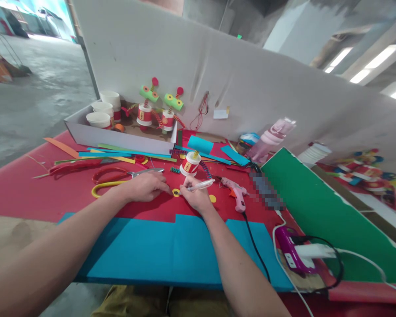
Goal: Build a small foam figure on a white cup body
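My right hand (197, 196) is closed round a white pen (203, 185), its tip low at a small yellow paper disc (176, 193) with a dark centre. The disc lies flat on the red table covering. My left hand (148, 186) rests palm down, its fingers partly bent and the fingertips at the disc's left edge. A second plain yellow disc (212, 198) lies just right of my right hand. Beyond my hands stands a decorated paper cup (190, 164) with coiled paper arms. Scissors (128, 175) with red and yellow handles lie beside my left hand, partly covered by it.
A white box (125, 140) at the back holds paper cups and two paper-cup figures (144, 113). A pink glue gun (236, 193) lies to the right, near a purple power strip (292, 253) and cables. Blue paper sheets (141, 246) cover the front edge; a pink bottle (272, 138) stands behind.
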Tool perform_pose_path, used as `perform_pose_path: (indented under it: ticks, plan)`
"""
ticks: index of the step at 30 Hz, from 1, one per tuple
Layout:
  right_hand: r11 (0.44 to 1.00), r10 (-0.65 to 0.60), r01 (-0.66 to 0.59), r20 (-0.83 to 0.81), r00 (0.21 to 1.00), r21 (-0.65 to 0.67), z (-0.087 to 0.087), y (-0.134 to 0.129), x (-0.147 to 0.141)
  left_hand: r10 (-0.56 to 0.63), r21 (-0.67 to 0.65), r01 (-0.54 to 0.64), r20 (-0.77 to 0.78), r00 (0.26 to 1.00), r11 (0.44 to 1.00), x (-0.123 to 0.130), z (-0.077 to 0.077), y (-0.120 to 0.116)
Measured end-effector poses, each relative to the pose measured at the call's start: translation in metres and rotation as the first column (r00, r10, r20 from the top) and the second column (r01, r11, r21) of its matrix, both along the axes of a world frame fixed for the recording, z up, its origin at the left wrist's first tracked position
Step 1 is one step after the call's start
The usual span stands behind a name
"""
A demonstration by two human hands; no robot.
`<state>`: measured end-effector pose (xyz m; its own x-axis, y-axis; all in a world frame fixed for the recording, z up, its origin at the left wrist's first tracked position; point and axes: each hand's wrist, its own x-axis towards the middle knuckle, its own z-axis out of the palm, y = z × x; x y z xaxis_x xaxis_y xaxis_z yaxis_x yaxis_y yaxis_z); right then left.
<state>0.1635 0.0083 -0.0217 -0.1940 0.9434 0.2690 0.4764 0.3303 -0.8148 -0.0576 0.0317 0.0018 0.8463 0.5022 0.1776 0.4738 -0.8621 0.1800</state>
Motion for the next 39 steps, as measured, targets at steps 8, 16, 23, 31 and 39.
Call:
perform_pose_path:
  ticks: [8,16,23,31,39]
  plan:
    - [1.0,-0.003,0.002,0.03,1.0,0.017,0.0012,0.0002,0.0,-0.013,0.002,0.013,0.017,1.0,1.0,-0.0001,-0.001,0.0005]
    - [1.0,-0.022,0.021,0.065,0.998,0.016,0.0019,0.0004,-0.0001,-0.015,0.011,0.015,0.022,1.0,1.0,0.0,-0.0004,0.0]
    - [0.999,-0.047,0.045,0.073,0.996,0.031,0.0045,-0.0002,-0.001,-0.011,0.016,0.011,0.007,1.0,1.0,0.0,-0.0013,0.0006]
    - [0.999,-0.051,0.051,-0.003,0.999,0.01,0.0011,0.0009,-0.0022,-0.003,0.021,0.002,0.012,1.0,1.0,0.0005,-0.0007,-0.0003]
    - [0.997,-0.075,0.075,0.004,0.997,-0.01,0.0024,0.0007,-0.0034,0.001,0.011,-0.001,0.027,1.0,1.0,0.0017,0.0,-0.0004]
